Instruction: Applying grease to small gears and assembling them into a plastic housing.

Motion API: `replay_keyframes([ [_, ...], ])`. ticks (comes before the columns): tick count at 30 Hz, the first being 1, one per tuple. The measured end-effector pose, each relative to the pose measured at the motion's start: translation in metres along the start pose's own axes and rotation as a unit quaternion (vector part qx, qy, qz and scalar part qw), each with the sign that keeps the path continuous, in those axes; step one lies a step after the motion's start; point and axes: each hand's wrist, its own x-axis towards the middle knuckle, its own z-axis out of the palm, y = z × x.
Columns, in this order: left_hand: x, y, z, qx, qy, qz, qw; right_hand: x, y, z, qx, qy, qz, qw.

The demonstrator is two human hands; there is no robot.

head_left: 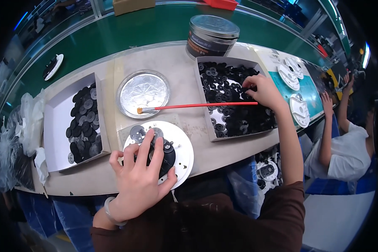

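Note:
My left hand (140,178) rests with spread fingers on a round white plastic base (184,153) near the bench's front edge. Under and beside its fingertips are grey gear wheels (137,133) and a black curved part (169,156) mounted on the base. My right hand (262,90) reaches into the right-hand box (202,90) of small black gears (222,94). Its thumb and fingers pinch together at a small black part, whose exact shape is hidden. A red-handled brush (197,106) lies across the round metal lid (134,90) and the box, its handle end by my right hand.
A left tray (54,126) holds black and grey gears. Behind the right box stands a metal tin (212,35). White bases (299,110) lie on a teal mat at the right, near a co-worker's hands (326,103). Plastic bags (27,122) hang at the far left.

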Motion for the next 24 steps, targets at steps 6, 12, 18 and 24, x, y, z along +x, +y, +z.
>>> replay_keyframes([
  [6,0.0,0.0,0.002,-0.001,0.012,-0.008,1.0,0.007,0.005,-0.002,0.098,-0.059,0.023,0.993],
  [12,-0.001,-0.002,0.008,-0.029,0.044,-0.009,0.999,0.013,-0.007,-0.009,0.117,-0.089,0.055,0.988],
  [18,-0.001,-0.002,0.008,-0.037,0.046,-0.006,0.998,0.012,0.006,-0.015,0.077,-0.053,0.008,0.996],
  [24,-0.004,-0.003,0.01,-0.044,0.043,-0.015,0.998,0.0,-0.109,-0.055,0.425,-0.009,0.022,0.905],
])
